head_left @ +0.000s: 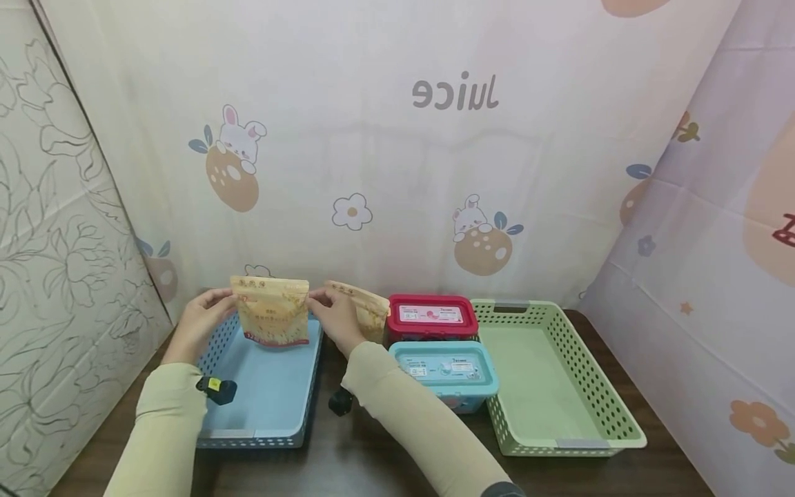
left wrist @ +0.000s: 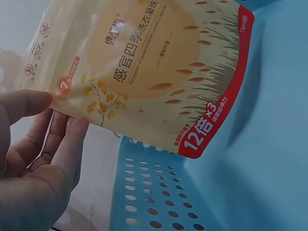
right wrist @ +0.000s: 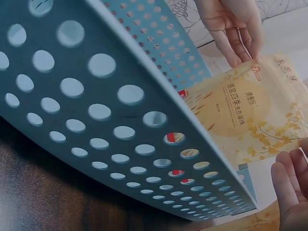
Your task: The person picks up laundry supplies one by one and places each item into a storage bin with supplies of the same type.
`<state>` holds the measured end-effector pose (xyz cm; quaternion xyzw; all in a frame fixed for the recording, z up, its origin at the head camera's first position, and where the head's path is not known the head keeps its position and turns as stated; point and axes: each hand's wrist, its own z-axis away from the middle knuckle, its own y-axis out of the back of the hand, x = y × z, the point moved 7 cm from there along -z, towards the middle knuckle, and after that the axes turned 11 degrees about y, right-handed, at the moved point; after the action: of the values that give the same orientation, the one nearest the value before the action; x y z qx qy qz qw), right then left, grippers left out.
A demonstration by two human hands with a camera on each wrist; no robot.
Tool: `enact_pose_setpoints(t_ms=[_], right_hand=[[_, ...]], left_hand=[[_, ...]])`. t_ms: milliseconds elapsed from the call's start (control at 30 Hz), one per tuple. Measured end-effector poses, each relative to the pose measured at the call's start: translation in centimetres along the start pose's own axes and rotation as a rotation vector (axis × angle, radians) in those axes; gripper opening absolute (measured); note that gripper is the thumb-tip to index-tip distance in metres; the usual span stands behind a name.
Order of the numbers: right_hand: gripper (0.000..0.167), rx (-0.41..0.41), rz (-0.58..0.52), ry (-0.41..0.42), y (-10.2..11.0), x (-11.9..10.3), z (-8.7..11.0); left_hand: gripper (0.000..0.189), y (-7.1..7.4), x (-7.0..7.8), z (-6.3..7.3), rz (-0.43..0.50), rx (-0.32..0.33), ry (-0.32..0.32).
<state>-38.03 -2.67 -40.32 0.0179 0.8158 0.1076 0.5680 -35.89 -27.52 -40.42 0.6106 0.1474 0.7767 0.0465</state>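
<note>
A yellow pouch of laundry capsules point(head_left: 273, 312) with a red bottom band hangs upright over the blue basket point(head_left: 261, 400). My left hand point(head_left: 200, 323) pinches its upper left edge between thumb and fingers; the left wrist view shows this hand point(left wrist: 43, 149) close up beside the printed front. On the opposite edge my right hand point(head_left: 338, 319) pinches the pouch near its top corner. In the right wrist view the pouch point(right wrist: 250, 110) appears beyond the basket's perforated wall point(right wrist: 120, 115). A second yellow pouch point(head_left: 369, 310) stands behind my right hand, partly hidden by it.
Right of the second pouch stand a red lidded box point(head_left: 431, 316) and, in front of it, a light blue lidded box point(head_left: 444, 366). A green basket point(head_left: 534, 386) sits at the right on the dark wooden table point(head_left: 373, 469). A printed curtain point(head_left: 397, 166) closes off the back.
</note>
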Motion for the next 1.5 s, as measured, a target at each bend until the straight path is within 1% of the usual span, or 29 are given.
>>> enact_pose_setpoints(t_ms=[133,300,400,433,567,600,633,733,767,800,833,867,1000,1033,1167,1333,1500], right_hand=[[0.013,0.006,0.000,-0.037,-0.1,0.7,0.2],[0.010,0.004,0.000,-0.053,-0.3,1.1,0.3],[0.010,-0.002,0.010,-0.049,-0.5,1.1,0.3],[0.010,-0.005,0.014,-0.047,-0.5,1.1,0.4],[0.010,-0.011,0.032,-0.050,-0.6,0.9,0.5],[0.011,-0.012,0.034,-0.054,-0.7,0.9,0.5],[0.011,-0.013,0.032,-0.056,-0.7,0.9,0.5],[0.011,-0.016,0.031,-0.059,-0.7,0.9,0.5],[0.011,-0.018,0.031,-0.059,-0.8,0.9,0.5],[0.011,-0.019,0.032,-0.061,-0.8,0.9,0.5],[0.012,-0.020,0.034,-0.060,-0.8,0.9,0.6],[0.012,-0.021,0.037,-0.061,-0.9,0.9,0.6],[0.013,-0.028,0.044,-0.054,-0.9,0.8,0.6],[0.013,-0.031,0.046,-0.053,-0.9,0.8,0.6],[0.012,-0.044,0.052,-0.056,-0.9,0.8,0.5],[0.010,-0.066,0.054,-0.071,-1.0,0.9,0.6],[0.012,-0.090,0.070,-0.076,-1.2,1.0,0.7]], left_hand=[[0.067,-0.2,-0.5,-0.4,0.027,-0.004,0.034],[0.073,0.0,-1.4,-0.9,-0.006,0.001,0.064],[0.078,0.0,-1.9,-1.1,-0.026,-0.006,0.070],[0.078,0.0,-2.0,-1.1,-0.030,0.001,0.078],[0.073,-0.2,-2.0,-0.7,-0.030,-0.012,0.071],[0.071,-0.2,-1.9,-0.7,-0.029,-0.008,0.072],[0.069,-0.2,-2.0,-0.7,-0.031,0.011,0.077],[0.066,-0.3,-1.9,-0.9,-0.032,0.001,0.073],[0.066,-0.4,-1.9,-0.8,-0.029,-0.002,0.077],[0.069,-0.3,-2.3,-1.3,-0.024,-0.002,0.071],[0.070,-0.3,-2.3,-1.3,-0.023,-0.001,0.075],[0.070,-0.4,-2.2,-1.2,-0.019,-0.017,0.072],[0.072,-0.4,-2.1,-1.1,-0.009,-0.012,0.064],[0.069,-0.5,-1.7,-0.7,-0.013,-0.014,0.068],[0.070,-0.5,-1.6,-0.6,-0.014,-0.017,0.055],[0.070,-0.5,-1.8,-0.5,-0.018,-0.021,0.078],[0.065,-0.5,-1.9,-0.4,-0.039,-0.033,0.099]])
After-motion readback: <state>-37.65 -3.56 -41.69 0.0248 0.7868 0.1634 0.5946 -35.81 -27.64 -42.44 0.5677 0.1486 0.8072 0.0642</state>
